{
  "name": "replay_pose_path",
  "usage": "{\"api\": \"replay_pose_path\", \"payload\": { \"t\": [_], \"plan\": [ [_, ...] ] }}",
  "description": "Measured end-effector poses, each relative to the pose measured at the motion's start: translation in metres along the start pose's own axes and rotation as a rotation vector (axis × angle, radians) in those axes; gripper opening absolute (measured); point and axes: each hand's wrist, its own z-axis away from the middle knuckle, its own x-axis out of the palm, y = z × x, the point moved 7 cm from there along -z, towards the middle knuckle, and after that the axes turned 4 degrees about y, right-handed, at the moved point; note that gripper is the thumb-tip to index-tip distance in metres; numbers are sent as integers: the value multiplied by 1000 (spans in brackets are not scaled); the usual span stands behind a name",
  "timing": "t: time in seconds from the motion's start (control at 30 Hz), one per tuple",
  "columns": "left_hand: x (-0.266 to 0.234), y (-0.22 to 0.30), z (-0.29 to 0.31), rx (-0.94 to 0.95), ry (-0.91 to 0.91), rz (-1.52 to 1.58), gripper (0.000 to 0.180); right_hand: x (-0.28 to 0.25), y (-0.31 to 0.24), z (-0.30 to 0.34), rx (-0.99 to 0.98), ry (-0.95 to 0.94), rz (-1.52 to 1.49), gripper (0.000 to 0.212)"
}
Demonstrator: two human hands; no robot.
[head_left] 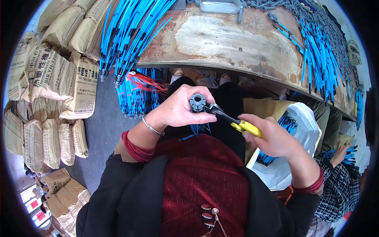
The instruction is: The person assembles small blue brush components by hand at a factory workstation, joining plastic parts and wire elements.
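My left hand (pixel 175 107) is closed around a round grey notched hub (pixel 197 102), whose ringed end with a central hole faces up. Thin blue rods (pixel 200 128) show below this hand, apparently hanging from the hub. In my right hand (pixel 273 136) is a pair of pliers (pixel 252 128) with yellow grips, the fingers wrapped round the handles. The dark jaws of the pliers meet the right side of the hub, by my left thumb. Whether the jaws pinch something there is too small to tell.
Ahead is a worn wooden table (pixel 213 37) carrying bundles of blue rods (pixel 132 29) and a plastic tray (pixel 221 6). A white-lined sack (pixel 306 118) of blue rods stands to my right, near a co-worker's hand (pixel 338 156). Stacked paper sacks (pixel 53 75) fill the left.
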Motion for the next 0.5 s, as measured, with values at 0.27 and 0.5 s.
{"api": "replay_pose_path", "payload": {
  "t": [0.27,0.5],
  "plan": [
    [-9,-2,-1,-9,-25,-31,27,1,-37,-1,69,-44,243,34],
    [-12,5,7,82,40,8,27,19,-23,2,350,-202,-431,27]
  ]
}}
